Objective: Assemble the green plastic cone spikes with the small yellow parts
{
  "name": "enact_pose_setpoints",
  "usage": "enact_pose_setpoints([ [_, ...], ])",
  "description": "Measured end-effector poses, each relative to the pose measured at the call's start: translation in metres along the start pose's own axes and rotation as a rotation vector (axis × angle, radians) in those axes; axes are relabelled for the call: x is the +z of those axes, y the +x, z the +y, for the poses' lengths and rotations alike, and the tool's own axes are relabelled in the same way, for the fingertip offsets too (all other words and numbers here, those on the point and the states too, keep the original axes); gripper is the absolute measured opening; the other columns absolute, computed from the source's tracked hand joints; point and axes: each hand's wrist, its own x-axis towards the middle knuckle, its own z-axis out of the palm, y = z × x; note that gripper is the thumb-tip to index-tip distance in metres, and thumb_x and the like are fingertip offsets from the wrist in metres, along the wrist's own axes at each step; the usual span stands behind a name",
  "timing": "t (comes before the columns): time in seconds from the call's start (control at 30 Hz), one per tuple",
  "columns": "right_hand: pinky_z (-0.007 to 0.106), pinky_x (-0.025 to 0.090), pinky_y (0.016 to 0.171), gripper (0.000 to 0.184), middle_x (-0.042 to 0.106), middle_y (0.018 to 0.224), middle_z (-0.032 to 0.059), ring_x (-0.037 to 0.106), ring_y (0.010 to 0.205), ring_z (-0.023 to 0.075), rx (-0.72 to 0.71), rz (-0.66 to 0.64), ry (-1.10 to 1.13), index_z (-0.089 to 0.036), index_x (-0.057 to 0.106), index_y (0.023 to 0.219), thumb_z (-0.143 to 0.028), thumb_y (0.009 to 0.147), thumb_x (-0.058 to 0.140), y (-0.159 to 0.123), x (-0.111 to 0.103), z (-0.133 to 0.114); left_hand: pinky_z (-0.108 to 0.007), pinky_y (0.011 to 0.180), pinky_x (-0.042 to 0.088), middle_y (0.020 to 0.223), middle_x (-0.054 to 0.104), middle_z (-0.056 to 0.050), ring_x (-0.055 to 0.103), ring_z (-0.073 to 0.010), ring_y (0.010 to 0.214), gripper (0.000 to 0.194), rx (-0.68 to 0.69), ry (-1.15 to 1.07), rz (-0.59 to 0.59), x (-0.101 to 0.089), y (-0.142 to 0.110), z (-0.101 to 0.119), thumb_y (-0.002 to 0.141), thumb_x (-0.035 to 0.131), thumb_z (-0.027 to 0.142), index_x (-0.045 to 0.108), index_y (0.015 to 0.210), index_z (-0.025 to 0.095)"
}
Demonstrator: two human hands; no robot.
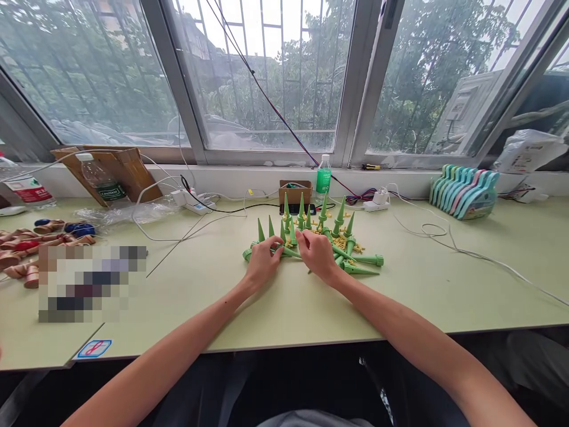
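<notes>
Several green plastic spikes with ribbed caps, which look like plant watering spikes, crowd the middle of the table; some stand upright, such as one standing spike (301, 212), and others lie flat, such as one lying spike (361, 269). Small yellow plastic pieces (341, 242) are heaped among them. My left hand (263, 261) is closed at the near left of the group, its fingers on a green spike that points right. Close by, my right hand (317, 254) is closed with thumb and index finger pinched. Whatever is between those fingertips is too small or hidden.
Behind the spikes are a small brown box (295, 191) and a green-labelled bottle (323, 178). Wooden toys (31, 243) lie at the left. Pastel plastic pieces (464, 191) stand in a row at right. White cables (448, 237) cross the table.
</notes>
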Motion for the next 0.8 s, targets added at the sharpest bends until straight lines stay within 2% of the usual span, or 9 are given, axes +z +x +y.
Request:
enact_pose_setpoints([
  [0.1,0.024,0.023,0.052,0.044,0.048,0.054,-0.0021,0.038,0.05,0.0105,0.003,-0.021,0.012,-0.019,0.047,0.065,-0.044,0.099,0.034,0.0,-0.001,-0.001,-0.027,0.064,0.045,0.08,0.068,0.0,0.049,-0.0101,0.049,0.017,0.015,-0.016,0.047,0.0,-0.001,0.003,0.082,0.053,0.034,0.064,0.091,0.023],
  [0.3,0.022,0.03,0.058,0.014,0.06,0.069,-0.0015,0.049,0.061,0.0107,-0.112,-0.165,0.061,-0.019,0.056,0.081,-0.032,0.083,0.06,-0.003,-0.003,-0.005,-0.023,0.053,0.039,0.073,0.063,0.001,0.045,-0.0085,0.045,0.021,0.038,-0.117,0.197,-0.004,-0.001,0.007,0.083,0.055,0.041,0.062,0.087,0.021],
  [0.4,0.022,0.032,0.06,0.016,0.061,0.076,-0.0002,0.05,0.064,0.0107,-0.169,-0.242,0.046,-0.018,0.057,0.082,-0.033,0.08,0.065,-0.004,-0.002,-0.006,-0.022,0.05,0.037,0.071,0.061,0.002,0.045,-0.0075,0.044,0.022,0.04,-0.159,0.248,-0.006,-0.002,0.008,0.083,0.056,0.042,0.061,0.085,0.021],
  [0.53,0.022,0.031,0.06,0.019,0.058,0.075,-0.0002,0.047,0.064,0.0103,-0.186,-0.304,0.016,-0.017,0.057,0.077,-0.033,0.082,0.066,-0.004,0.002,-0.003,-0.022,0.05,0.038,0.07,0.061,0.002,0.048,-0.0074,0.045,0.023,0.034,-0.212,0.275,-0.006,-0.003,0.01,0.083,0.058,0.043,0.061,0.086,0.02],
  [0.67,0.023,0.029,0.058,0.018,0.057,0.07,-0.0005,0.045,0.062,0.0106,-0.195,-0.279,-0.004,-0.017,0.056,0.073,-0.029,0.086,0.061,-0.002,0.003,0.001,-0.021,0.049,0.039,0.077,0.064,0.0,0.051,-0.0076,0.048,0.026,0.024,-0.256,0.282,-0.008,-0.004,0.014,0.084,0.058,0.045,0.059,0.091,0.02],
  [0.8,0.023,0.029,0.057,0.021,0.058,0.069,0.0007,0.046,0.061,0.0114,-0.163,-0.182,-0.017,-0.017,0.056,0.072,-0.029,0.089,0.056,0.004,0.0,0.005,-0.02,0.043,0.035,0.09,0.063,-0.002,0.044,-0.0035,0.042,0.026,0.02,-0.303,0.333,-0.013,-0.005,0.019,0.086,0.054,0.044,0.056,0.093,0.019],
])
